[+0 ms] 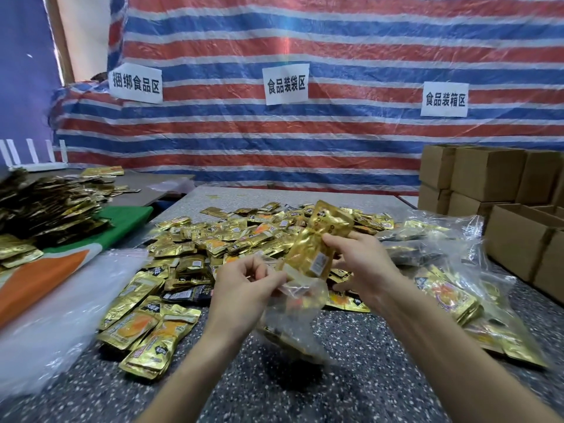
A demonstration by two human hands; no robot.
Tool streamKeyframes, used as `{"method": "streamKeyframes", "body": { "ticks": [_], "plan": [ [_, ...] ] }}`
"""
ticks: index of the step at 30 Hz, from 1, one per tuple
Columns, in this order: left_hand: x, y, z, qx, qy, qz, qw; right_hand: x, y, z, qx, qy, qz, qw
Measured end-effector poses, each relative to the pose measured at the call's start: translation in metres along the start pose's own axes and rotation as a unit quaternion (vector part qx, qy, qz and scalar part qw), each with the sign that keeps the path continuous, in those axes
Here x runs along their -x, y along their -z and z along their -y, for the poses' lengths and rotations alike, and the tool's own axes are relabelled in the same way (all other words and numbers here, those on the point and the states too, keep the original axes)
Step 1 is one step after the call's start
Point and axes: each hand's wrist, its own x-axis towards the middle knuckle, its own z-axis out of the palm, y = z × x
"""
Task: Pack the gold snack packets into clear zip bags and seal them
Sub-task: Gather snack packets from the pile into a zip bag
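This is a makeshift food-packing workshop. A red, white and blue striped tarp (335, 141) hangs as the back wall. Three paper signs (286, 84) stuck on it name work zones in Chinese: food bundling, food bagging and food boxing. Plain cardboard boxes (485, 174) are stacked at the right. Gold packets (232, 236) lie heaped across the speckled counter (351, 361), with clear bags (61, 315) piled at its left.

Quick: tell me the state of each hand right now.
Left hand: closed, pinching the rim of the clear zip bag.
Right hand: closed, holding gold snack packets at the bag's mouth.
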Motion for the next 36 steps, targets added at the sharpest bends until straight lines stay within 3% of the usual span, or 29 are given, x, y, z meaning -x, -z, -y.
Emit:
{"method": "streamKeyframes", "body": {
  "ticks": [4, 8, 10, 13, 16, 21, 23, 25, 27, 31, 36],
  "plan": [
    [0.002, -0.007, -0.003, 0.000, -0.035, -0.010, 0.999, 0.003, -0.004, -0.006, 0.069, -0.047, 0.070, 0.994],
    [0.007, -0.014, -0.009, -0.006, -0.069, 0.018, 0.997, 0.003, -0.008, -0.010, 0.048, -0.106, 0.157, 0.981],
    [0.009, -0.014, -0.012, -0.010, -0.078, 0.024, 0.997, 0.004, -0.008, -0.012, 0.055, -0.070, 0.143, 0.986],
    [0.007, -0.011, -0.015, -0.002, -0.080, 0.008, 0.997, 0.006, -0.002, -0.009, 0.081, 0.054, 0.110, 0.989],
    [0.003, -0.008, -0.015, -0.001, -0.079, -0.017, 0.997, 0.009, 0.006, 0.003, 0.116, 0.126, 0.141, 0.975],
    [0.001, -0.007, -0.011, -0.003, -0.062, -0.042, 0.997, 0.007, 0.007, 0.017, 0.148, 0.172, 0.181, 0.957],
    [0.000, -0.006, -0.008, -0.003, -0.048, -0.060, 0.997, 0.010, 0.008, 0.020, 0.239, 0.153, 0.191, 0.940],
    [0.001, -0.005, -0.006, -0.004, -0.042, -0.069, 0.997, 0.014, 0.009, 0.021, 0.385, 0.100, 0.204, 0.894],
    [0.003, -0.004, -0.005, -0.004, -0.041, -0.056, 0.998, 0.017, 0.010, 0.020, 0.463, 0.072, 0.192, 0.863],
    [0.002, 0.000, -0.005, 0.006, -0.051, -0.055, 0.997, 0.015, 0.007, 0.020, 0.408, 0.197, 0.056, 0.889],
    [-0.004, 0.003, -0.010, 0.009, -0.069, -0.047, 0.996, 0.009, 0.007, 0.017, 0.294, 0.268, 0.011, 0.917]
  ]
}}
